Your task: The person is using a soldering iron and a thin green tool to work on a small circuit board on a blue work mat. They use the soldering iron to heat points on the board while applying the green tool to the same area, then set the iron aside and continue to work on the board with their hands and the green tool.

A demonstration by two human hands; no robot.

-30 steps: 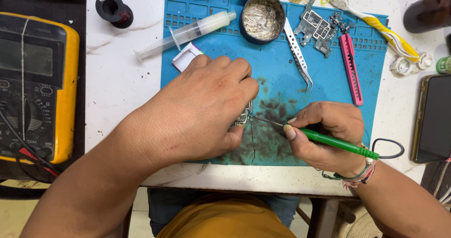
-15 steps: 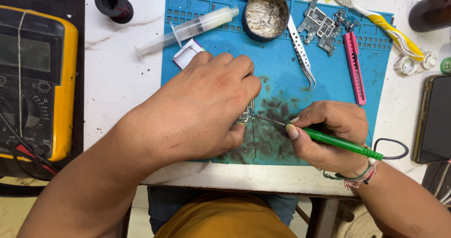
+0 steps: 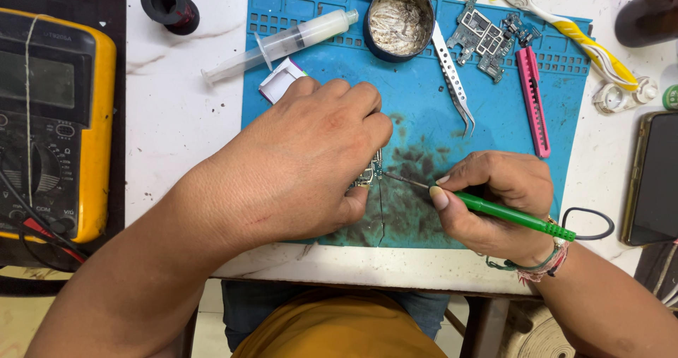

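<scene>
Left hand [image 3: 304,167]: palm down on the blue mat [image 3: 565,82], grip pinched on a small board [image 3: 369,172]; only the board's edge shows past the fingers.
Right hand [image 3: 498,203]: grip closed pen-style round a green iron [image 3: 508,214], tip touching the board's right edge.
Board: mid-mat, on the dark stained patch, near the desk's [image 3: 176,111] front edge.
Mat top: syringe [image 3: 282,42], tin [image 3: 399,22], tweezers [image 3: 453,82], pink knife [image 3: 533,100], spare boards [image 3: 484,37].
Far left: yellow meter [image 3: 53,125].
</scene>
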